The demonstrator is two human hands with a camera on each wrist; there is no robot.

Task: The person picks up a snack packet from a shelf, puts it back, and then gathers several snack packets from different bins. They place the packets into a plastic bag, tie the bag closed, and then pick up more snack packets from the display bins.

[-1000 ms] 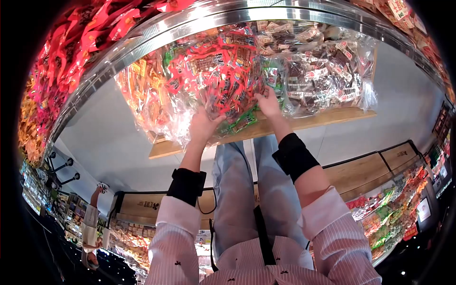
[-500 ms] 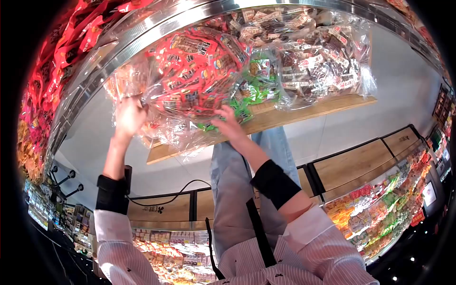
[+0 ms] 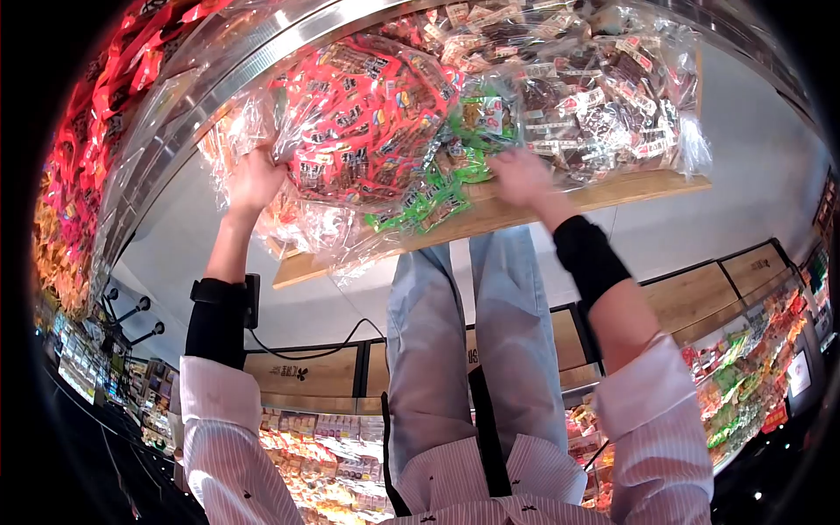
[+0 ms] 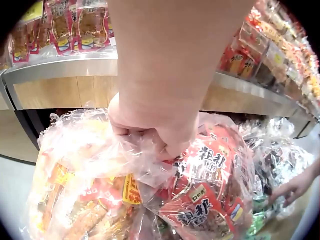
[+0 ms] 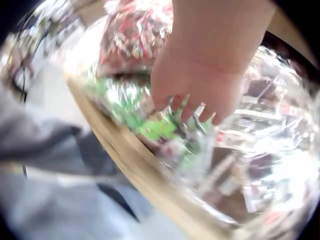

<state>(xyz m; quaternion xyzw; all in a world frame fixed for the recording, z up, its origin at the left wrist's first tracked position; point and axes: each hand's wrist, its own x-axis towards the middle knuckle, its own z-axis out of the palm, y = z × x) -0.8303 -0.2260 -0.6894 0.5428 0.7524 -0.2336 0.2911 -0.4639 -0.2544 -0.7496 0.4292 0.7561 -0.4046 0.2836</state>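
A large clear plastic bag of red-wrapped snack packets point(image 3: 367, 114) lies on a wooden shelf board point(image 3: 499, 216). My left hand point(image 3: 254, 179) grips gathered clear plastic at the left side of this bag, its fingers curled into the film in the left wrist view. Below that hand is a bag of orange-yellow packets point(image 4: 90, 210). Green snack packets point(image 3: 433, 197) in clear film lie to the right of the red bag, partly beneath it. My right hand point(image 3: 523, 178) is over the green packets, fingers spread and pointing down at the film point(image 5: 165, 130), blurred.
To the right lies a clear bag of brown snacks with white labels point(image 3: 604, 114). A curved metal shelf edge point(image 3: 289, 39) runs above the bags, with red packets point(image 3: 114, 96) displayed beyond it at left. More stocked shelves point(image 3: 735, 385) stand behind my legs.
My left hand has moved left onto the plastic beside the red bag. The red bag has shifted left, showing more green packets. My right hand went left, then back right.
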